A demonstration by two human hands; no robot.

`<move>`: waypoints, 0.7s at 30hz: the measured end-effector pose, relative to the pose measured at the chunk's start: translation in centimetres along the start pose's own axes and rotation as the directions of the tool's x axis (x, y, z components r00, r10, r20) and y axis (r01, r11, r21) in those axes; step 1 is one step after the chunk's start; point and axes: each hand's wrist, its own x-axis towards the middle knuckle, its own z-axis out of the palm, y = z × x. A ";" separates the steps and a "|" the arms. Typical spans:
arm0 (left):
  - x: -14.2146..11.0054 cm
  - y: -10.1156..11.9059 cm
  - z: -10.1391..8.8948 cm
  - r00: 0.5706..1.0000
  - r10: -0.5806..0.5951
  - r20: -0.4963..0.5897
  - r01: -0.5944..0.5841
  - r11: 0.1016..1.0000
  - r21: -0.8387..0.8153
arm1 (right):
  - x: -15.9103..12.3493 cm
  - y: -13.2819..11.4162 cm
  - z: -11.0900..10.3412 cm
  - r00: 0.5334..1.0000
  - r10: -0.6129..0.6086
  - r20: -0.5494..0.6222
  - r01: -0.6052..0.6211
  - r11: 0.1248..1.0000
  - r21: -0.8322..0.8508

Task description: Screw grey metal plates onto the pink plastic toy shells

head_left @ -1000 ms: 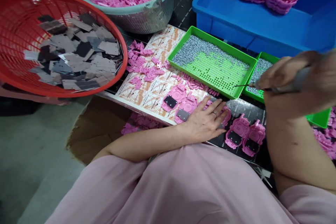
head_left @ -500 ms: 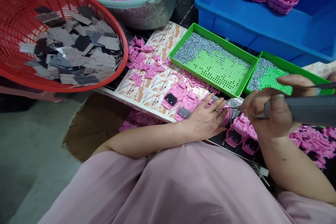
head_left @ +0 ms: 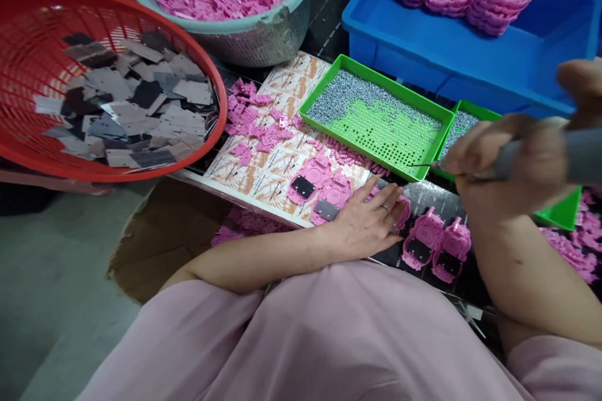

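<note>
My left hand lies flat, fingers spread, on a pink plastic housing on the dark board, with a ring on one finger. My right hand is closed round a grey electric screwdriver. Its thin bit reaches left over the near edge of the green screw tray. Two pink housings lie right of my left hand. Two more with dark plates lie to its left.
A red basket of grey and black plates stands at left. A grey basin of pink parts is behind. A blue crate holds stacked pink pieces. A second green tray sits at right. Loose pink parts litter the board.
My right hand lifted the screwdriver from the pink housings back up to the green screw tray. My left hand stayed on the housing.
</note>
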 end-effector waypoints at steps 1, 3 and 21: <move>0.0 0.0 0.0 1.000 -0.001 0.008 0.001 1.000 0.000 | 0.2 0.7 0.3 0.999 -0.023 -0.027 0.023 1.000 -0.007; -0.1 0.0 0.1 1.000 -0.002 0.013 0.002 1.000 -0.003 | 0.2 2.0 0.8 0.997 -0.064 -0.050 0.065 0.998 0.012; -0.3 -0.1 0.5 1.000 -0.002 -0.012 0.002 1.000 -0.030 | -0.9 3.5 0.7 1.000 0.031 -0.006 -0.031 0.999 -0.036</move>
